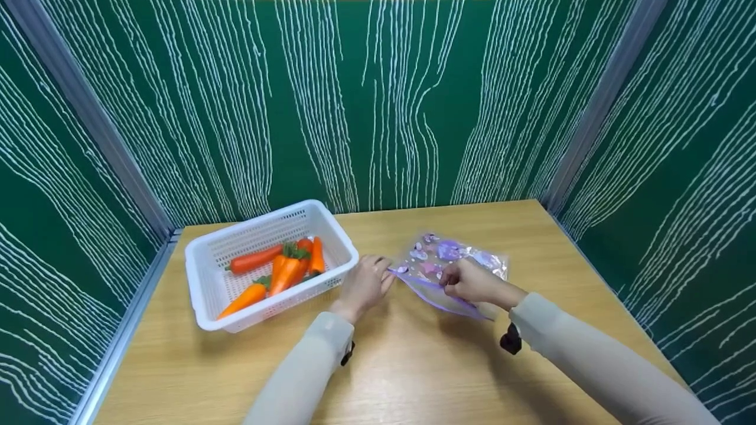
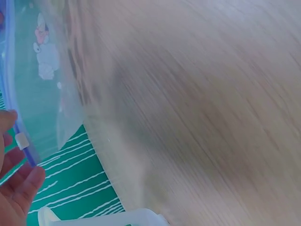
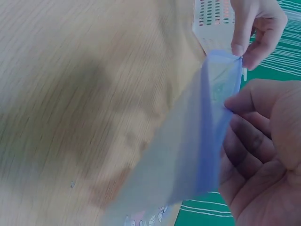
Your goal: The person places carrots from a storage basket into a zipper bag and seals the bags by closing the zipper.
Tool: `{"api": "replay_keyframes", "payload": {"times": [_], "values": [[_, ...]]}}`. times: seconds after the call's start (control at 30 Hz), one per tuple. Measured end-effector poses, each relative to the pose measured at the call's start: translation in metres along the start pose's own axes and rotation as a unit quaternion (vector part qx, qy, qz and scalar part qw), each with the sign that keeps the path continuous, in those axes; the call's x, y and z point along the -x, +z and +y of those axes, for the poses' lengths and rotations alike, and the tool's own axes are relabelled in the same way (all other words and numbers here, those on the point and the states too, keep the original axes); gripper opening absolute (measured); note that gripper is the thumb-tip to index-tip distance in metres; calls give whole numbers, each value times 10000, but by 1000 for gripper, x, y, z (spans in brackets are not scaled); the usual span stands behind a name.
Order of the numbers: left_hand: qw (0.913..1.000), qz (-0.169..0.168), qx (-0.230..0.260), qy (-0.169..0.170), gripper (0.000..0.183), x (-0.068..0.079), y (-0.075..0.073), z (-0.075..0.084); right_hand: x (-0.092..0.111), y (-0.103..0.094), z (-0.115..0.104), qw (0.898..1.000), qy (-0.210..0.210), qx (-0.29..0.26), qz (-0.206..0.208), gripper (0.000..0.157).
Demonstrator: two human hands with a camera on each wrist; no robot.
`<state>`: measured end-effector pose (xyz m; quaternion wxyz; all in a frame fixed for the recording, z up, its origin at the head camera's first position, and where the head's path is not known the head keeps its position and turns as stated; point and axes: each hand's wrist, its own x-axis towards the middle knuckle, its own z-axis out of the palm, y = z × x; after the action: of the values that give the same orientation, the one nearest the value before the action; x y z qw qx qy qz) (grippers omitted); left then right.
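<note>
A clear zip bag (image 1: 426,255) with purple edging and pink and purple cartoon prints lies between my hands. My left hand (image 1: 363,284) pinches the left end of its purple zip edge. Close to those fingers, the left wrist view has a small white slider (image 2: 22,141) on the zip strip. Farther along the same edge, my right hand (image 1: 477,284) pinches the bag's rim between thumb and curled fingers. The bag's mouth sags apart toward me, with one see-through side (image 3: 174,146) hanging down in the right wrist view. Only prints show on the bag's far part.
Left of my left hand, a white slotted plastic basket (image 1: 207,307) stands tilted across the wooden table (image 1: 390,378). Inside are several orange carrots (image 1: 286,274), some with green tops, and a red-orange round piece (image 1: 305,244). Green panels with white wavy lines (image 1: 407,118) enclose the table.
</note>
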<state>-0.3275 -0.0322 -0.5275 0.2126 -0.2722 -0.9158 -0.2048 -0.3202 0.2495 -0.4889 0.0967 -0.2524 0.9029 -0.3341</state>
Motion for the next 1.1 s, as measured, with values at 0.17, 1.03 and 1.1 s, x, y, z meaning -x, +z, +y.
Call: {"api": "replay_keyframes", "payload": {"times": [0.17, 1.03, 1.1], "values": [[9977, 52, 379, -567, 39, -2, -2, 8, 0, -2, -1, 9994, 227, 36, 261, 11], [8028, -821, 5091, -2993, 42, 3, 23, 37, -4, 1, -11, 9934, 401, -412, 994, 12], [7887, -863, 5281, -3027, 37, 2, 25, 38, -4, 0, -12, 9933, 459, -446, 965, 13]]}}
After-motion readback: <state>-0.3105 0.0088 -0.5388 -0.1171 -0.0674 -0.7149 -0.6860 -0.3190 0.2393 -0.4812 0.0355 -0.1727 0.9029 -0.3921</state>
